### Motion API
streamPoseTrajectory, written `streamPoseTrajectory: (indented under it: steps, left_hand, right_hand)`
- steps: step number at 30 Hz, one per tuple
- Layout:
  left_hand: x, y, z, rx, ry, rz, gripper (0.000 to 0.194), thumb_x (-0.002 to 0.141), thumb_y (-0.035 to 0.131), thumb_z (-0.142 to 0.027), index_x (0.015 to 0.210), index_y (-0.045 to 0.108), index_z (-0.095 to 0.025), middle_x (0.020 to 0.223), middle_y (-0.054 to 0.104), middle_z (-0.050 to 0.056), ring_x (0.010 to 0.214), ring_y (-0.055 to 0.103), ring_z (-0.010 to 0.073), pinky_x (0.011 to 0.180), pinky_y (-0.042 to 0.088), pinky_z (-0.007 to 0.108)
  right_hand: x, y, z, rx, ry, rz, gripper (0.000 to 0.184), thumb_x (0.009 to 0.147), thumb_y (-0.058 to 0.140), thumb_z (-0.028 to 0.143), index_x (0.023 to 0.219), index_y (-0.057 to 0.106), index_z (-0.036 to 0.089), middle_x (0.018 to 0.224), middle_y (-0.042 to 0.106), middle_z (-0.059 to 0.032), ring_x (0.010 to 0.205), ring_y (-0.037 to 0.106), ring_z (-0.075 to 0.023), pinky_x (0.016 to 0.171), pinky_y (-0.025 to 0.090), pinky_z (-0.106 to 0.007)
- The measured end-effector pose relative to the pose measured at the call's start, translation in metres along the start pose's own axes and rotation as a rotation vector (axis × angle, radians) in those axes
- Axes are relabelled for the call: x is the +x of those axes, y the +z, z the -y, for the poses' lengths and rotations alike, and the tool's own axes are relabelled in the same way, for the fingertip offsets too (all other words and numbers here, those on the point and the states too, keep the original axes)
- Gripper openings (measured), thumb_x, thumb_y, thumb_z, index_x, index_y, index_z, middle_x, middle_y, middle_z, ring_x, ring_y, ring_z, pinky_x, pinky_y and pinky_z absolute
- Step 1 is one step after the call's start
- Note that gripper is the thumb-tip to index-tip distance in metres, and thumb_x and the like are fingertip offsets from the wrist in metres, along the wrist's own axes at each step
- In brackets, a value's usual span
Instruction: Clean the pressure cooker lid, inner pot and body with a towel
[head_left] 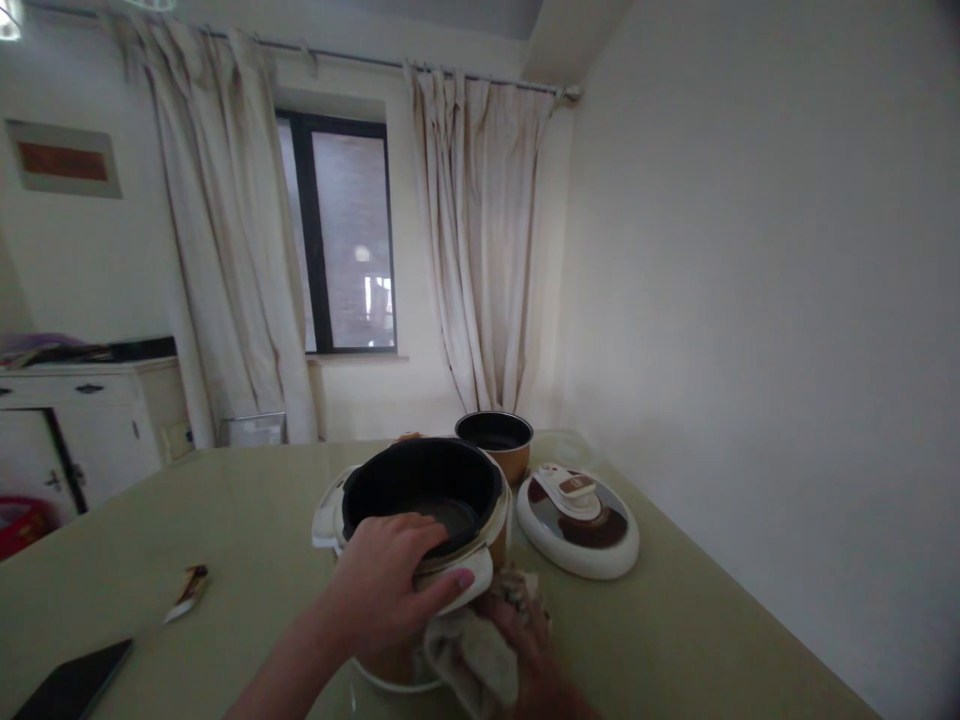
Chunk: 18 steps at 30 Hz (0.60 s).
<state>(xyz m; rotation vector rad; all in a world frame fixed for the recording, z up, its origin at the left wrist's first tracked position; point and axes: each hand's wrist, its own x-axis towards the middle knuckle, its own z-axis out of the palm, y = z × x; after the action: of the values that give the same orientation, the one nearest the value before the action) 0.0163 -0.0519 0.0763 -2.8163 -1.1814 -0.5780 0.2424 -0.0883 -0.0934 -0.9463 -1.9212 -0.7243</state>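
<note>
A round cooker body [420,495] with a black inside and a white rim stands on the pale green table [247,520]. My left hand [390,585] lies closed over its near rim and side handle. Just below, my right hand [525,650] grips a beige cloth [472,655] pressed against the cooker's front wall. Behind the cooker stands a brown inner pot [496,440] with a dark inside. To the right, the white and brown cooker lid [577,515] lies flat on the table.
A dark phone [71,685] lies at the table's near left corner, with a small wrapper [187,592] beside it. A white wall runs along the right edge. A white cabinet [82,420], curtains and a window stand beyond the table.
</note>
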Motion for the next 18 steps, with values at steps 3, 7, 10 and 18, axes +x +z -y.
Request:
streamPoseTrajectory:
  steps: [3, 7, 10, 18]
  left_hand:
    - [0.002, -0.004, -0.004, -0.029, -0.004, 0.0, 0.057, 0.101, 0.045, -0.074, 0.091, 0.07, -0.025, 0.093, 0.075, 0.006, 0.092, 0.071, 0.0287, 0.073, 0.039, 0.036]
    - [0.008, -0.009, -0.012, -0.029, -0.029, 0.02, 0.059, 0.102, 0.042, -0.075, 0.092, 0.071, -0.025, 0.1, 0.075, 0.006, 0.099, 0.072, 0.0291, 0.075, 0.041, 0.036]
    - [0.007, -0.009, -0.011, 0.002, -0.067, 0.027, 0.061, 0.101, 0.042, -0.077, 0.096, 0.072, -0.024, 0.103, 0.075, 0.007, 0.101, 0.072, 0.0308, 0.077, 0.044, 0.038]
    - [-0.006, 0.0, 0.002, -0.003, 0.037, -0.043, 0.077, 0.078, 0.062, -0.092, 0.116, 0.067, -0.025, 0.118, 0.074, 0.009, 0.109, 0.069, 0.0342, 0.086, 0.048, 0.043]
  right_hand:
    - [-0.003, -0.001, -0.001, -0.063, 0.045, -0.103, 0.043, 0.094, 0.066, 0.037, 0.136, 0.07, 0.036, 0.12, 0.08, -0.008, 0.109, 0.077, -0.0315, 0.097, 0.062, -0.05]
    - [-0.001, 0.036, 0.047, -0.076, 0.065, -0.095, 0.043, 0.09, 0.073, 0.035, 0.133, 0.074, 0.038, 0.106, 0.083, -0.0051, 0.089, 0.08, -0.0277, 0.074, 0.065, -0.036]
    - [0.011, 0.057, 0.081, -0.046, -0.057, -0.175, 0.033, 0.097, 0.063, 0.041, 0.127, 0.076, 0.042, 0.1, 0.084, 0.0009, 0.072, 0.077, -0.0189, 0.052, 0.055, -0.025]
    - [-0.004, 0.021, 0.0, 0.004, -0.16, -0.013, 0.043, 0.089, 0.072, 0.044, 0.132, 0.075, 0.036, 0.115, 0.083, -0.0034, 0.097, 0.08, -0.0271, 0.083, 0.066, -0.035]
